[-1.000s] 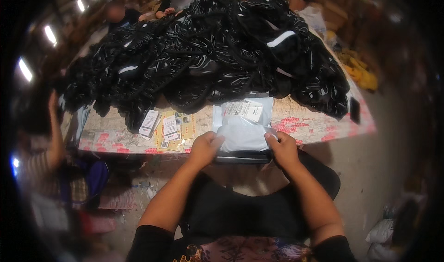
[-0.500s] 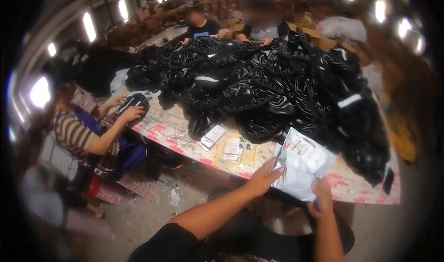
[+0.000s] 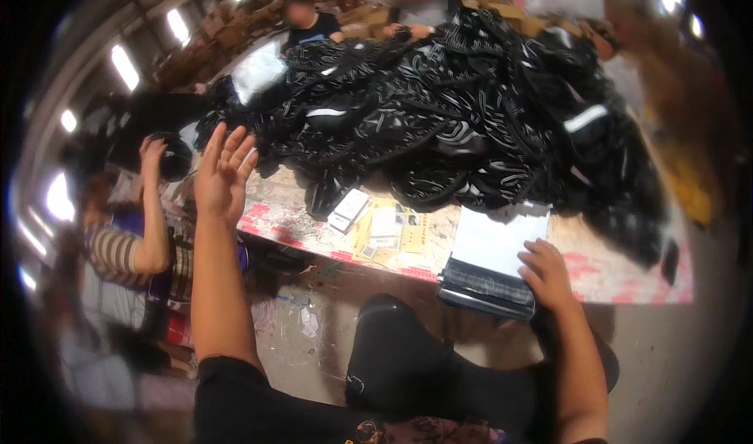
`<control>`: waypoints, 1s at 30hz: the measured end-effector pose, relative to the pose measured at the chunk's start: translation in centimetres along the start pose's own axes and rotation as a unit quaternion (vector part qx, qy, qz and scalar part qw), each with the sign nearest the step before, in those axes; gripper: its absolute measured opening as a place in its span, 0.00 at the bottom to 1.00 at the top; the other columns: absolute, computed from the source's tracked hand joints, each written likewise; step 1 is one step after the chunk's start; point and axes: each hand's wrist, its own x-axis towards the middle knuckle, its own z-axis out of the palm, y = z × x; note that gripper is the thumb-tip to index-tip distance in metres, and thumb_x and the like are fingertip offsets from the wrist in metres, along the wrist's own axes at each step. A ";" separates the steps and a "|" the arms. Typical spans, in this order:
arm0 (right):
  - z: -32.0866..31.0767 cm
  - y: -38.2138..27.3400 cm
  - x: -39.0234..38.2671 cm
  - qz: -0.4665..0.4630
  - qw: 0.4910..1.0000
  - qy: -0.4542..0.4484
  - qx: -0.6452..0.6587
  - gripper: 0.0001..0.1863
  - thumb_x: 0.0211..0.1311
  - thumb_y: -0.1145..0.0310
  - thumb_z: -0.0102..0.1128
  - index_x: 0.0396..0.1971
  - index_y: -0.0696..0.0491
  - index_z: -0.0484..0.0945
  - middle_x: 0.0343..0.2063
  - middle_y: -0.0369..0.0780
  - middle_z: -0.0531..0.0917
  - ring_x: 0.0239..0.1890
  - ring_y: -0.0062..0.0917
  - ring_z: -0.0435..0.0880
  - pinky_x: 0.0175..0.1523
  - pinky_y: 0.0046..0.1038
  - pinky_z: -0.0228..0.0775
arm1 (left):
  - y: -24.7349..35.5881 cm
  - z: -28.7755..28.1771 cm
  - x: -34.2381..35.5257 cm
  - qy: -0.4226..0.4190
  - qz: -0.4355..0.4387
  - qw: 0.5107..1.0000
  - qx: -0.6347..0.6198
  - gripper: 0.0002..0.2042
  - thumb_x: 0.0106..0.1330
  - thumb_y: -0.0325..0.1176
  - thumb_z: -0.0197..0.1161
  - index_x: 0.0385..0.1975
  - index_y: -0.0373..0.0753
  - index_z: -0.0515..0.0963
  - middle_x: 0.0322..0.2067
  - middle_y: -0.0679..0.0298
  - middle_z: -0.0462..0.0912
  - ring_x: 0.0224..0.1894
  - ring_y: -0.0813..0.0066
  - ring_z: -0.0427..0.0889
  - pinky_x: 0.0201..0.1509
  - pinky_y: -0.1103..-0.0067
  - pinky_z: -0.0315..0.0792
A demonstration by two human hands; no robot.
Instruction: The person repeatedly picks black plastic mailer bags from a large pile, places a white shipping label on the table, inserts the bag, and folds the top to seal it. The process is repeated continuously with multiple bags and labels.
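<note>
My left hand (image 3: 223,177) is raised at the left, palm up with its fingers spread and nothing in it. Beyond its fingertips a pale, shiny packet (image 3: 259,71) shows over the far left end of the black pile, apart from the hand. I cannot tell whether it lies there or is in the air. My right hand (image 3: 547,273) rests, fingers apart, on the right edge of a stack of white bags (image 3: 502,236). The dark folded end (image 3: 488,289) of this stack hangs over the table's front edge.
A big heap of shiny black pieces (image 3: 439,122) with pale strips covers much of the table (image 3: 627,287). Small white cards (image 3: 349,210) and yellow printed sheets (image 3: 412,232) lie at the front. A co-worker in a striped sleeve (image 3: 125,252) sits left; others stand across. Scraps litter the floor.
The white labelled packet has left both my hands. My left hand has swung up and left and opened. A pale packet has appeared over the pile's far left. My right hand has settled on the stack.
</note>
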 end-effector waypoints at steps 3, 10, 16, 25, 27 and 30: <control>-0.9 0.5 -0.9 0.034 0.999 0.007 0.014 0.16 0.58 0.65 0.67 0.47 0.50 0.84 0.58 0.42 0.79 0.68 0.45 0.68 0.70 0.44 0.59 | -0.5 7.5 -8.3 -0.303 0.042 0.950 0.063 0.31 0.72 0.50 0.58 0.61 0.27 0.69 0.49 0.49 0.79 0.46 0.64 0.82 0.49 0.73 0.77; -1.2 -0.3 -0.5 0.045 0.999 -0.014 0.004 0.17 0.60 0.64 0.66 0.49 0.51 0.83 0.59 0.43 0.78 0.69 0.45 0.68 0.70 0.45 0.58 | 0.3 15.1 -19.7 -0.631 0.075 0.755 -0.160 0.25 0.68 0.53 0.61 0.42 0.30 0.81 0.46 0.46 0.80 0.46 0.56 0.83 0.49 0.65 0.79; -1.1 -0.6 -0.5 0.060 0.998 -0.029 0.004 0.18 0.61 0.62 0.65 0.50 0.51 0.84 0.61 0.43 0.77 0.70 0.45 0.66 0.72 0.44 0.57 | -0.6 17.7 -21.4 -0.652 0.050 0.722 -0.224 0.18 0.66 0.45 0.64 0.39 0.33 0.79 0.44 0.49 0.80 0.46 0.58 0.83 0.50 0.67 0.78; -1.3 0.0 -0.5 0.052 0.998 -0.026 0.009 0.18 0.61 0.63 0.65 0.50 0.50 0.84 0.61 0.43 0.78 0.70 0.44 0.66 0.71 0.44 0.57 | -0.7 17.1 -20.9 -0.663 0.032 0.704 -0.252 0.10 0.64 0.35 0.67 0.34 0.36 0.76 0.42 0.53 0.81 0.46 0.62 0.82 0.52 0.70 0.77; -1.1 0.0 -0.9 0.061 0.998 -0.023 0.002 0.17 0.61 0.63 0.66 0.50 0.49 0.84 0.61 0.41 0.78 0.70 0.43 0.67 0.72 0.43 0.57 | -1.0 16.7 -20.3 -0.656 0.027 0.709 -0.258 0.09 0.63 0.32 0.68 0.33 0.37 0.75 0.41 0.54 0.81 0.46 0.63 0.82 0.53 0.70 0.77; -0.9 -0.7 -0.3 0.051 0.998 -0.028 0.012 0.17 0.61 0.64 0.66 0.50 0.49 0.84 0.61 0.40 0.78 0.70 0.42 0.66 0.72 0.43 0.57 | -2.3 15.2 -18.6 -0.570 0.026 0.796 -0.201 0.08 0.62 0.29 0.69 0.32 0.38 0.74 0.40 0.56 0.81 0.46 0.64 0.82 0.54 0.71 0.77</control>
